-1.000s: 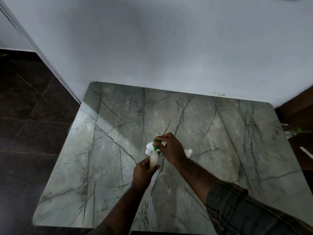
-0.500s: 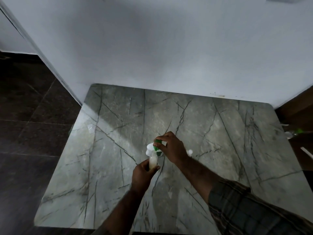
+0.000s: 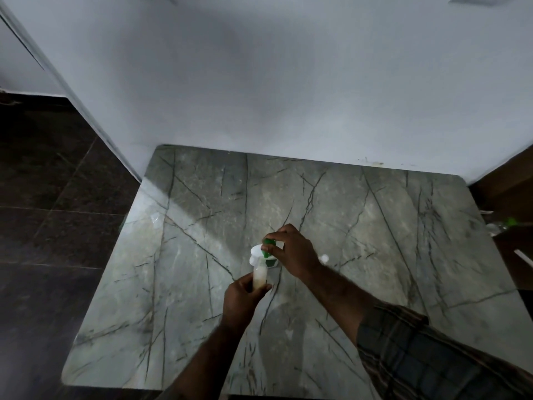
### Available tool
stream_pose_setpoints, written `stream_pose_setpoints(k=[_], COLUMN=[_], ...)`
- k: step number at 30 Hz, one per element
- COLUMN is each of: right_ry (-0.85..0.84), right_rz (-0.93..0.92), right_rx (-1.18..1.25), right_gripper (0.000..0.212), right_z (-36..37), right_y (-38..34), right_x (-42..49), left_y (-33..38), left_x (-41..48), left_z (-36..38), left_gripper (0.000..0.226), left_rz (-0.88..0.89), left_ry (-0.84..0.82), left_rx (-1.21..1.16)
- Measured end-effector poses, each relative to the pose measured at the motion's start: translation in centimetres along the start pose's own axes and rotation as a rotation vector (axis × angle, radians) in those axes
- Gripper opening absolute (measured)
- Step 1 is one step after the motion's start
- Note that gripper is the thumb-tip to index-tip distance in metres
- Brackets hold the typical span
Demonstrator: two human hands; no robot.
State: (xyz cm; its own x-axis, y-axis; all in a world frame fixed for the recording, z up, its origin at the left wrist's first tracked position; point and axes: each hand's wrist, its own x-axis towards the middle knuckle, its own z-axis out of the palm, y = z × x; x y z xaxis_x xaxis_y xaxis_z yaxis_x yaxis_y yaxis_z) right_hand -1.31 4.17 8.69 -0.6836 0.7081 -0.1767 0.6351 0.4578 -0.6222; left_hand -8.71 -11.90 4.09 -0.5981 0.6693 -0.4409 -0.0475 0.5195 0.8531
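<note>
Currently, head view: the left hand (image 3: 241, 297) curls its fingers round the pale bottle (image 3: 258, 277), steadying it above the marble table (image 3: 187, 226). The right hand (image 3: 292, 254) pinches the green-and-white fitting (image 3: 266, 253) at its neck, probably for twisting.

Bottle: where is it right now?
Head view, centre: the left hand grips the bottle, its top meeting the green-and-white device in the right hand over the table.
</note>
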Motion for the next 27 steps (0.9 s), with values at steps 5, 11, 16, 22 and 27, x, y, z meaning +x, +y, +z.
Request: stream_pose_setpoints(k=[5, 11, 16, 22, 27], right_ry=[0.000, 0.003, 0.009, -0.006, -0.003], right_rz=[0.008, 0.006, 0.007, 0.027, 0.021], right_rx=[0.004, -0.017, -0.006, 0.000, -0.018], right_gripper=[0.028, 0.025, 0.027, 0.031, 0.028], right_z=[0.14, 0.47, 0.53, -0.06, 0.28], right_y=[-0.01, 0.04, 0.00, -0.11, -0.14], right_x=[0.11, -0.18, -0.50, 0.01, -0.24], left_y=[-0.09, -0.29, 0.00, 0.27, 0.36], left_x=[0.15, 0.20, 0.28, -0.16, -0.09], left_z=[-0.02, 0.18, 0.22, 0.34, 0.36], left_gripper=[0.046, 0.040, 0.041, 0.045, 0.042], left_rz=[-0.004, 0.000, 0.009, 0.002, -0.006], left_ry=[-0.013, -0.019, -0.024, -0.028, -0.025], left_rx=[0.015, 0.041, 0.060, 0.065, 0.035])
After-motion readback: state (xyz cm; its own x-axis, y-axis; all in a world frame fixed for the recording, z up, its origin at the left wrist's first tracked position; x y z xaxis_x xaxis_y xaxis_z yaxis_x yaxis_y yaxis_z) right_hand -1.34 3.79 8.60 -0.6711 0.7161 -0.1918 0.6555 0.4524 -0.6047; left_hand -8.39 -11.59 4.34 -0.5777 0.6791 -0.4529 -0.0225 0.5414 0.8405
